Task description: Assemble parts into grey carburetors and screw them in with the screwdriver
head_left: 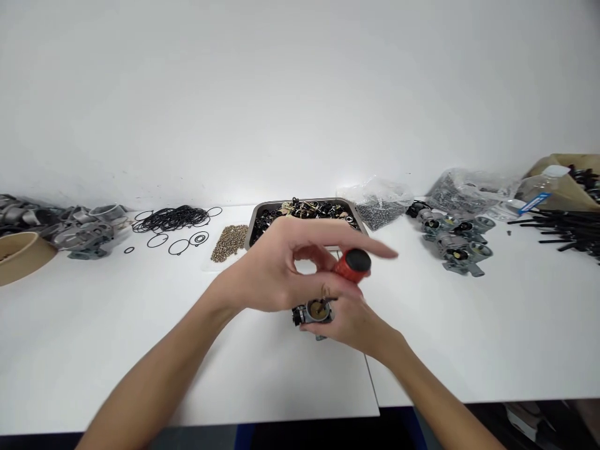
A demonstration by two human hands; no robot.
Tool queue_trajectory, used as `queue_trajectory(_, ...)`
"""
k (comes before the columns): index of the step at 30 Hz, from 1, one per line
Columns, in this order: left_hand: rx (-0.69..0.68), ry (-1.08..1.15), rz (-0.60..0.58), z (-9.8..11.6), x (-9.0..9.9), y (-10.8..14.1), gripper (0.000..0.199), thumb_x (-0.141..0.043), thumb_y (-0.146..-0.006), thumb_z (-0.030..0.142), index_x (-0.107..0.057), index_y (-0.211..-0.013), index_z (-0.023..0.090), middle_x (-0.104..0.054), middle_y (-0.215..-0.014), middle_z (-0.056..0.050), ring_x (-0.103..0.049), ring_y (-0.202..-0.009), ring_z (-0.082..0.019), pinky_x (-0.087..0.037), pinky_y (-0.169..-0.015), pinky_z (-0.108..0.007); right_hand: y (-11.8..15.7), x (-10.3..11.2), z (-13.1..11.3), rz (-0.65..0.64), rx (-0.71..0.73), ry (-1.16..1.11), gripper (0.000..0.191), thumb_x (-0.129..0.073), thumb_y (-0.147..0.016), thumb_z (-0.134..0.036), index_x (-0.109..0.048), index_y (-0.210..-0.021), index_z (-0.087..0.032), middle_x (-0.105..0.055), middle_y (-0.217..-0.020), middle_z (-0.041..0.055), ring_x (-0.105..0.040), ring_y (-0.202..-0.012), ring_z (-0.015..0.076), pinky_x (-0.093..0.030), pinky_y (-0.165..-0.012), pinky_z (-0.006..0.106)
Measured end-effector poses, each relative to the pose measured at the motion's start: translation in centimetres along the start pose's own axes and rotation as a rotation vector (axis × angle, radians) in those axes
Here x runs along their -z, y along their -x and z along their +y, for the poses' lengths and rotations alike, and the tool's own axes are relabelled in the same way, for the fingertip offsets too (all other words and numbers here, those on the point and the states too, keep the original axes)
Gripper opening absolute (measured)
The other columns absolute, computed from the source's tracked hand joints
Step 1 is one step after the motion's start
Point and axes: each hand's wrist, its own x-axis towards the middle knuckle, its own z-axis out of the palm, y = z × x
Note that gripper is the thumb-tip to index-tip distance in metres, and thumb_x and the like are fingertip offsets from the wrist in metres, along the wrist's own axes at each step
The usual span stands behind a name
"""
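Observation:
My left hand [276,272] is closed around the red handle of a screwdriver [349,265], thumb and fingers curled about it while the index finger stretches past. The black end cap of the handle faces up toward me. Just below, my right hand [354,322] grips a small metal carburetor [317,310] over the white table [262,375]. The carburetor's round bore faces up, with a brass-coloured disc inside. A dark shaft reaches into this bore. My hands cover much of the carburetor.
Behind my hands stands a metal tray [255,219] of small black and brass parts. To its left lie brass pieces [229,242] and black rubber rings [175,219]. Carburetors [454,240], a bag of small screws [379,209] and black rods [567,228] sit right. Metal bodies [87,234] lie far left.

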Motion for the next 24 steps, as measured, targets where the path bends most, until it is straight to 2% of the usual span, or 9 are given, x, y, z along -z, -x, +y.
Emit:
queue_trajectory(3, -0.005, -0.028, 0.068, -0.3, 0.6, 0.1, 0.025, -0.071, -0.085, 0.023, -0.074, -0.11, 0.023, -0.072, -0.092, -0.01, -0.068, -0.075, -0.018, -0.056, -0.054, -0.027, 0.1, -0.2, 0.5, 0.013, 0.022, -0.055, 0.036, -0.082, -0.072, -0.045, -0.064, -0.095, -0.024, -0.06, -0.109, 0.0053, -0.066, -0.094, 0.0252, -0.059, -0.082, 0.041)
queue_trajectory(6, -0.015, -0.052, 0.084, -0.7, 0.8, 0.0, 0.022, -0.076, -0.082, 0.024, -0.076, -0.103, 0.021, -0.071, -0.095, -0.01, -0.067, -0.072, -0.016, -0.056, -0.054, -0.026, 0.1, -0.3, 0.6, 0.025, 0.025, -0.06, 0.036, -0.082, -0.072, -0.044, -0.063, -0.095, -0.023, -0.059, -0.107, 0.005, -0.065, -0.093, 0.0238, -0.059, -0.082, 0.04)
queue_trajectory(9, -0.032, -0.03, 0.129, -1.0, 0.3, -0.3, 0.025, -0.084, -0.073, 0.027, -0.077, -0.095, 0.02, -0.069, -0.087, -0.007, -0.063, -0.065, -0.013, -0.054, -0.051, -0.024, 0.2, -0.4, 0.6, 0.02, 0.013, -0.054, 0.035, -0.082, -0.072, -0.043, -0.063, -0.093, -0.023, -0.059, -0.105, 0.0044, -0.064, -0.085, 0.0211, -0.058, -0.077, 0.039)
queue_trajectory(12, 0.004, -0.001, 0.184, -1.1, -0.1, -0.3, 0.031, -0.086, -0.07, 0.027, -0.078, -0.099, 0.02, -0.068, -0.078, -0.005, -0.063, -0.062, -0.013, -0.05, -0.046, -0.022, 0.2, -0.5, 0.7, 0.022, 0.014, -0.062, 0.034, -0.083, -0.072, -0.039, -0.064, -0.095, -0.023, -0.059, -0.105, 0.0037, -0.063, -0.084, 0.0191, -0.057, -0.077, 0.037)
queue_trajectory(15, 0.04, 0.029, 0.149, -1.1, 0.0, -0.2, 0.037, -0.084, -0.073, 0.027, -0.077, -0.109, 0.021, -0.07, -0.078, -0.005, -0.066, -0.065, -0.016, -0.05, -0.043, -0.021, 0.1, -0.6, 0.8, 0.023, 0.029, -0.071, 0.034, -0.084, -0.072, -0.038, -0.064, -0.096, -0.023, -0.06, -0.106, 0.0036, -0.063, -0.088, 0.0198, -0.056, -0.08, 0.038)
queue_trajectory(19, 0.062, 0.099, 0.031, -0.9, 0.5, 0.0, 0.032, -0.075, -0.083, 0.025, -0.075, -0.115, 0.022, -0.074, -0.087, -0.009, -0.067, -0.063, -0.016, -0.05, -0.042, -0.021, 0.0, -0.7, 1.0, 0.031, 0.039, -0.096, 0.036, -0.085, -0.071, -0.035, -0.063, -0.096, -0.023, -0.06, -0.111, 0.0041, -0.063, -0.096, 0.0219, -0.055, -0.085, 0.039)
queue_trajectory(24, 0.032, 0.053, 0.03, -0.2, 0.5, 0.0, 0.02, -0.073, -0.084, 0.025, -0.076, -0.103, 0.02, -0.073, -0.094, -0.011, -0.067, -0.067, -0.015, -0.053, -0.046, -0.023, 0.1, -0.7, 1.1, 0.034, 0.036, -0.078, 0.035, -0.085, -0.07, -0.037, -0.063, -0.095, -0.023, -0.06, -0.11, 0.0042, -0.063, -0.094, 0.0217, -0.056, -0.082, 0.038)
